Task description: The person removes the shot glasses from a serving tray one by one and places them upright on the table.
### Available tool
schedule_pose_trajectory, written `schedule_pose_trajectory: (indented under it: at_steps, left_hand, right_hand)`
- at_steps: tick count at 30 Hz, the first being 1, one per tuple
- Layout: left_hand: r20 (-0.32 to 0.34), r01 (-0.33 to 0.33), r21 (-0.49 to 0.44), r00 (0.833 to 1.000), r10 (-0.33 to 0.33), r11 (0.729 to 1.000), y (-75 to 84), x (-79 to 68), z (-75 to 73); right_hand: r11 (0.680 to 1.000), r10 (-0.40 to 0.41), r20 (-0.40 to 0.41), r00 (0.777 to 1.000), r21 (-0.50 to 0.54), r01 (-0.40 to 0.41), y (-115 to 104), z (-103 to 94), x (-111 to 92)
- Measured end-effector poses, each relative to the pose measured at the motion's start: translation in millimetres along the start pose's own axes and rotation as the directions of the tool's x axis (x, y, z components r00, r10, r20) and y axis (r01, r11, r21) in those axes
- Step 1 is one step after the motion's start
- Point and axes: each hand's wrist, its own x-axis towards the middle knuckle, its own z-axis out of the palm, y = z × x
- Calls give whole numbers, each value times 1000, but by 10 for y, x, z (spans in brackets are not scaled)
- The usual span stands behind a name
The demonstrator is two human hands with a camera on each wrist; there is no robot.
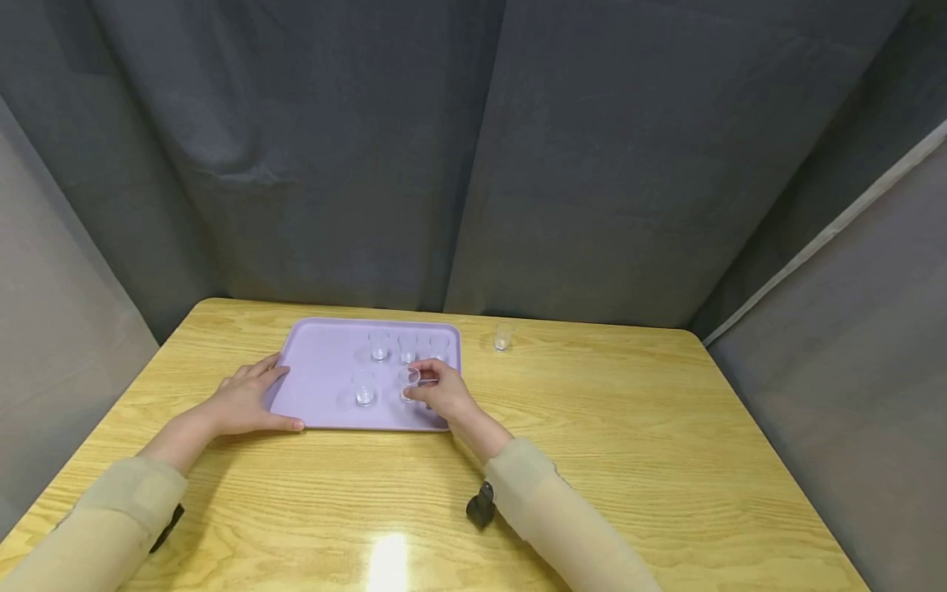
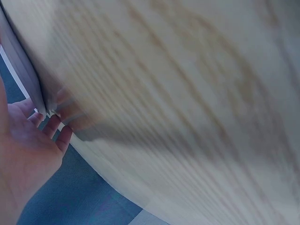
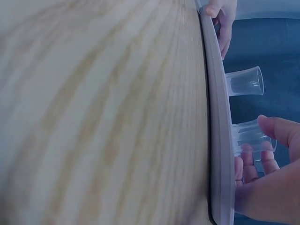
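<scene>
One cream sleeve (image 1: 111, 518) at far left, dark strap (image 1: 167, 528) under its cuff. Left hand (image 1: 244, 401) spread wide at the tray's front-left corner: fingers along the left edge, thumb at the front edge, both touching. Tray (image 1: 318, 378): lavender, rounded corners, low raised rim, flat on the yellow wood-grain worktop (image 1: 666, 460), towards its back edge and left of its middle.

Tumblers are small, colourless, see-through; right wrist view shows sides flaring from narrow base to wider rim. Front-row left tumbler (image 1: 364, 395): upright, nearer the tray's front edge, bright glints at the base. Back-row left tumbler (image 1: 380, 349): upright, nearer the tray's back edge. Back-row middle tumbler (image 1: 408, 352): upright, just beside it. Held tumbler (image 1: 408, 376): in front of that one, roughly upright, lavender showing through; base at or very near the tray, contact can't be confirmed. Right hand (image 1: 444, 395) pinches it narrowly between thumb and fingers, over the tray's right part. Back-row right tumbler (image 1: 439, 345): by the tray's back-right corner, lower part overlapped by the fingers. Off the tray, loose tumbler (image 1: 503, 337): upright on the worktop, near its back edge. Right sleeve (image 1: 562, 518) cream too, black strap piece (image 1: 481, 507) beside the cuff.
</scene>
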Motion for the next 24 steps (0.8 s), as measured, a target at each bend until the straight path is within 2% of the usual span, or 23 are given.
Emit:
schedule_pose_trajectory:
  at_steps: [6, 12, 18, 24]
  left_hand:
    - [-1, -5, 8, 1000, 5, 1000, -3, 5, 1]
    - [6, 2, 2, 1000, -2, 1000, 9, -2, -7]
    - [5, 1, 2, 1000, -1, 1000, -14, 15, 13]
    - [7, 7, 0, 1000, -7, 1000, -42, 25, 31]
  right_hand:
    - [1000, -3, -15, 1000, -17, 3, -13, 9, -27]
    - [998, -3, 11, 1000, -57, 4, -70, -30, -72]
    - [992, -44, 46, 998, -117, 49, -204, -145, -147]
    - [992, -43, 88, 995, -112, 53, -376, -299, -242]
